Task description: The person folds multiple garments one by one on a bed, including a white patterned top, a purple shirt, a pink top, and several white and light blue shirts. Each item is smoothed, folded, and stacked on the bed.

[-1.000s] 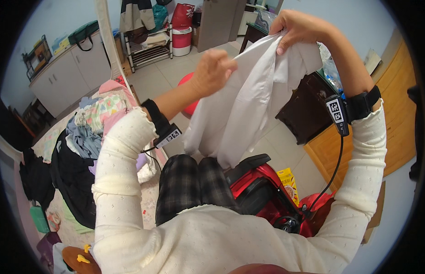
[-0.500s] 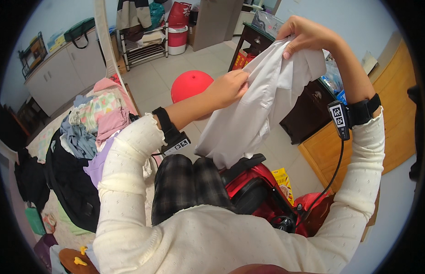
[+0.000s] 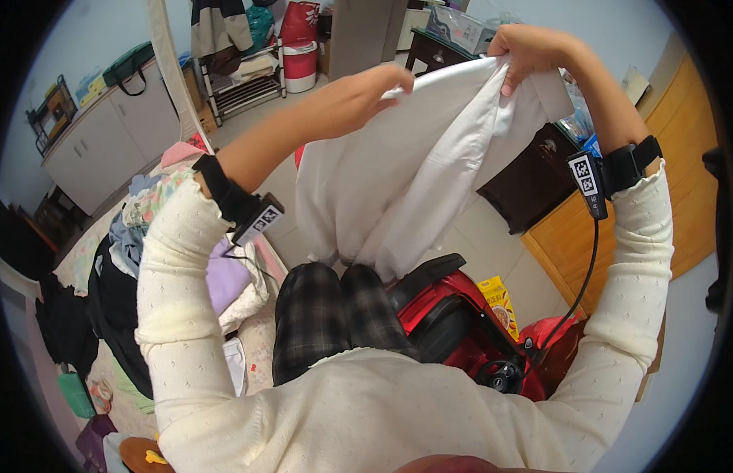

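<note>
A smooth white shirt hangs in front of me, its top edge drawn nearly straight between my hands. At the upper right, my right hand is closed on one end, thumb in front of the cloth. My left hand, slightly blurred, pinches the edge farther left. Long folds run down from the right hand, while the left part spreads wider. The lower end falls close to my knees, in front of dark plaid trousers. Black straps with small devices sit on both forearms.
Piled clothes, among them a purple garment and a black one, cover the bed at left. A red ride-on vehicle stands right of my knees, beside a yellow packet. Dark desk and wooden board are at right.
My left hand has moved left and up, spreading the shirt wider. The shirt now hides most of the red ball. My right hand has stayed nearly in place.
</note>
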A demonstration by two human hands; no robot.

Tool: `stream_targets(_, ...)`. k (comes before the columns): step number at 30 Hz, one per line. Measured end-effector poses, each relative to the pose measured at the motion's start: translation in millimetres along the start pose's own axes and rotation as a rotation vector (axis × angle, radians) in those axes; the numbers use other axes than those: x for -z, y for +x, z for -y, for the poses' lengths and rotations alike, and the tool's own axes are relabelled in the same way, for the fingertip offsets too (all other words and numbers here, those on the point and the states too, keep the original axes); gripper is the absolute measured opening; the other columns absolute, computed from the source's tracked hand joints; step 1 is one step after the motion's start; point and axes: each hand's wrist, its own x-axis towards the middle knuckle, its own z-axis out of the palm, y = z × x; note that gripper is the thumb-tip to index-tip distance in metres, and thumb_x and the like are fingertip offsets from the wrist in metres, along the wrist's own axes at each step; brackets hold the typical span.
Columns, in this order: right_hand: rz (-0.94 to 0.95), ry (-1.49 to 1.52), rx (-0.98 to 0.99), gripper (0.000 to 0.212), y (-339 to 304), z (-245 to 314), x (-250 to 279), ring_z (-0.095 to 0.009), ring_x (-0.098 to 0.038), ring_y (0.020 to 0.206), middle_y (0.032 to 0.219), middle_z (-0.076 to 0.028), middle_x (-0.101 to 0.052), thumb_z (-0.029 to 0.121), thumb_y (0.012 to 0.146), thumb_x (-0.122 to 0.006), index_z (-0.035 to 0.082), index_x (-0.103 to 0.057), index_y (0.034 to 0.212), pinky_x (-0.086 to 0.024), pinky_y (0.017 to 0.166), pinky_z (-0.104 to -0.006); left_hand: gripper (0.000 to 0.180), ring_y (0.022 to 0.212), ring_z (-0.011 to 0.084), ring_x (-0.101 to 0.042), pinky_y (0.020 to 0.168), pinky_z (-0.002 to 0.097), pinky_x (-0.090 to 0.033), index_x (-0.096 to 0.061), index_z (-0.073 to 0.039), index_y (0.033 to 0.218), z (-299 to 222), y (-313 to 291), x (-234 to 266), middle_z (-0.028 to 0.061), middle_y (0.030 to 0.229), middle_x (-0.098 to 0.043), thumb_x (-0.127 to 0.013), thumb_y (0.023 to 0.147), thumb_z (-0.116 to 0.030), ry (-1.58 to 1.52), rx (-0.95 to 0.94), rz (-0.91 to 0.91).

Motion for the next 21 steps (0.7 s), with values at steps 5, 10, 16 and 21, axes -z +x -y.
stream_targets(5, -0.134, -0.030, 0.079, 0.037, 2.3, -5.6, -2.2, -0.025, -0.067, 0.072, 0.082, -0.012, -0.068, 0.007, 0.057, -0.080, 0.004, -0.066, 0.091, -0.054, 0.068, -0.0361, 0.012, 0.076, 0.0051, -0.043, 0.068, 0.0172, -0.036, -0.054, -0.007, 0.094, 38.2, -4.6, 26.7, -0.0047, 0.080, -0.046, -0.063, 0.086, -0.007, -0.140, 0.175, -0.158)
stream_targets(10, -0.412, -0.139, 0.170, 0.042, 3.7, -5.0, -1.0, -0.022, -0.067, 0.074, 0.084, -0.011, -0.069, 0.004, 0.053, -0.081, 0.001, -0.067, 0.092, -0.055, 0.072, -0.0341, 0.011, 0.076, 0.0093, -0.046, 0.069, 0.0210, -0.038, -0.055, -0.007, 0.091, 65.7, 9.9, 62.3, -0.0022, 0.082, -0.049, -0.064, 0.086, -0.010, -0.071, 0.288, -0.134)
stream_targets(16, -0.234, -0.122, 0.142, 0.039, 0.8, -0.2, 12.8, -0.032, -0.063, 0.080, 0.082, -0.016, -0.066, 0.011, 0.061, -0.076, 0.007, -0.067, 0.099, -0.050, 0.071, -0.0392, 0.015, 0.066, 0.0241, -0.046, 0.061, 0.0300, -0.039, -0.046, -0.004, 0.073, 58.8, 21.4, 83.8, 0.0085, 0.070, -0.049, -0.059, 0.081, -0.003, 0.301, -0.060, -0.196)
stream_targets(21, -0.357, -0.251, 0.122, 0.044, -0.3, 3.7, 12.9, -0.032, -0.063, 0.084, 0.090, -0.018, -0.066, 0.013, 0.062, -0.076, 0.006, -0.064, 0.103, -0.049, 0.074, -0.0408, 0.009, 0.081, 0.0323, -0.056, 0.071, 0.0399, -0.046, -0.053, -0.003, 0.086, 64.8, 19.6, 93.1, 0.0146, 0.082, -0.053, -0.052, 0.079, 0.002, 0.512, -0.243, -0.247)
